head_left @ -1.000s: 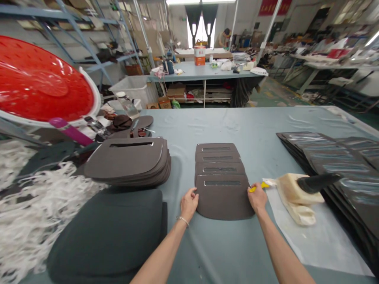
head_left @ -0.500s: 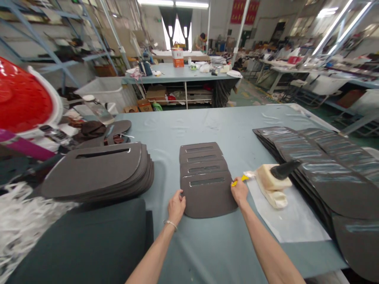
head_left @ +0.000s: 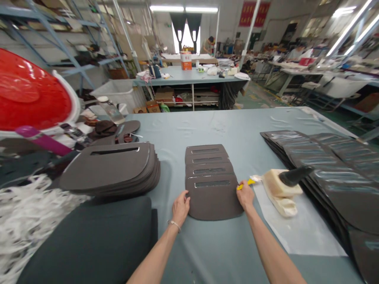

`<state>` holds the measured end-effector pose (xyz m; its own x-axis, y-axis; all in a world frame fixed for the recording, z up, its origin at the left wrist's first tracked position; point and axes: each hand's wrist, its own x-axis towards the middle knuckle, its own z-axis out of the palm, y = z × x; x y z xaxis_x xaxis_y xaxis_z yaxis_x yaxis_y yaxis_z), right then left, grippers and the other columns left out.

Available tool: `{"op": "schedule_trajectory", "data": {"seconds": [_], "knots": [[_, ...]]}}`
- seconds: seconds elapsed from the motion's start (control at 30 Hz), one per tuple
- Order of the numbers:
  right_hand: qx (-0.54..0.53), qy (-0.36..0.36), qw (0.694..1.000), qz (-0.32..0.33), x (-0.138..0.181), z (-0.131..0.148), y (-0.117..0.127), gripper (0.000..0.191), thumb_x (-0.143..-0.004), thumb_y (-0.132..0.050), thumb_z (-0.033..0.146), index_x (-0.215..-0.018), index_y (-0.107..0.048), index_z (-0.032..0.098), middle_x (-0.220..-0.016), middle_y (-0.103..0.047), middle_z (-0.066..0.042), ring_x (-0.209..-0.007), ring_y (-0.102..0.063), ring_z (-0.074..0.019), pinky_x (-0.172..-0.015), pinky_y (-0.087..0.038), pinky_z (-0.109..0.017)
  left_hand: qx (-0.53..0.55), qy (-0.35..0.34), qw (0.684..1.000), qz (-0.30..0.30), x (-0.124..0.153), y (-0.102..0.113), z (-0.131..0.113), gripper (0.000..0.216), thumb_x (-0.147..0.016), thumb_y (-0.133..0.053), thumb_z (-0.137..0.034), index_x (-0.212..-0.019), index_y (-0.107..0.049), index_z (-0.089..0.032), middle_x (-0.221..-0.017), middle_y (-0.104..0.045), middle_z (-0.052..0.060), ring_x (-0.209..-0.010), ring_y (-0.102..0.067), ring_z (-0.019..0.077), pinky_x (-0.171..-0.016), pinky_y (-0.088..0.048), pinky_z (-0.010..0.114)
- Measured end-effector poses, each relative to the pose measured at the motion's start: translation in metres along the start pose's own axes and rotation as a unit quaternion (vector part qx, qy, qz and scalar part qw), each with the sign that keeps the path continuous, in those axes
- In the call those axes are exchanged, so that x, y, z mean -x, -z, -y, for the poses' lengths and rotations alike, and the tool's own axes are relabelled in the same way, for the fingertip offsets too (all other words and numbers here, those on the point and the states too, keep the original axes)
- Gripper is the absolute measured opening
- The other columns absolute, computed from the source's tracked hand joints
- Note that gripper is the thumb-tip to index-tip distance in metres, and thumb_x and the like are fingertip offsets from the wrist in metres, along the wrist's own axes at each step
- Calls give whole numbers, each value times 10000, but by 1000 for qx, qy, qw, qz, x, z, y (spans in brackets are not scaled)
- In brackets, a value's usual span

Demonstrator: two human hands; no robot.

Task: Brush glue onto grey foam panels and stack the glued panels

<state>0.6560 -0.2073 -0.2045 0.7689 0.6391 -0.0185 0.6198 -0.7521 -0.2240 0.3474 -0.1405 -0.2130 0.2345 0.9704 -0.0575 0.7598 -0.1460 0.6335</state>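
Several dark grey-brown panels (head_left: pixel 215 203), each with a slot, lie overlapped in a row in the middle of the table. My left hand (head_left: pixel 180 208) has its thumb and fingers closed at the left edge of the nearest panel. At the right edge is my right hand (head_left: pixel 245 196), closed around the yellow handle of a small brush (head_left: pixel 250 182) while touching the same panel. The brush's whitish end points right, towards a cream plastic container (head_left: pixel 276 184) with a black tapered piece (head_left: pixel 293 176) on it. That container rests on a white sheet (head_left: pixel 314 236).
To the left stands a thick stack of slotted panels (head_left: pixel 118 165), with dark green padded material (head_left: pixel 97 232) and white strips (head_left: pixel 38 221) nearer. Overlapping glossy-slotted panels (head_left: pixel 334 189) cover the right side. A red basin (head_left: pixel 32 94) and a clear jar (head_left: pixel 111 109) stand far left.
The view has turned slightly left, so everything appears further right. Both hands keep their places at the nearest panel's edges, and the brush stays in my right hand.
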Motion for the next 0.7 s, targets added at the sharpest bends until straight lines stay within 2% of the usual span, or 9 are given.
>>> {"op": "schedule_trajectory", "data": {"seconds": [0.27, 0.6, 0.7], "knots": [[14, 7, 1000, 13, -7, -7, -11, 253, -870, -416, 325, -1042, -554, 201, -787, -617, -53, -713, -585, -186, -578, -303, -253, 9, 3, 1000, -15, 3, 4, -3, 284, -826, -525, -211, -1103, -585, -222, -822, -621, 10, -730, -549, 110, -725, -399, 223], [23, -14, 999, 30, -5, 1, -1, 243, -876, -424, 334, -1032, -552, 198, -813, -617, -57, -754, -602, -192, -621, -356, -258, -30, 9, 999, -7, 2, 2, -3, 285, -822, -534, -230, -1103, -579, -238, -823, -621, 7, -743, -557, 113, -694, -390, 217], [41, 1, 999, 27, -1, 5, 3, 242, -875, -432, 317, -1043, -547, 187, -829, -603, -69, -760, -592, -188, -619, -363, -255, -55, 6, 998, -8, 3, 1, -8, 282, -824, -514, -215, -1099, -573, -227, -876, -614, 30, -826, -557, 140, -738, -399, 240]]}}
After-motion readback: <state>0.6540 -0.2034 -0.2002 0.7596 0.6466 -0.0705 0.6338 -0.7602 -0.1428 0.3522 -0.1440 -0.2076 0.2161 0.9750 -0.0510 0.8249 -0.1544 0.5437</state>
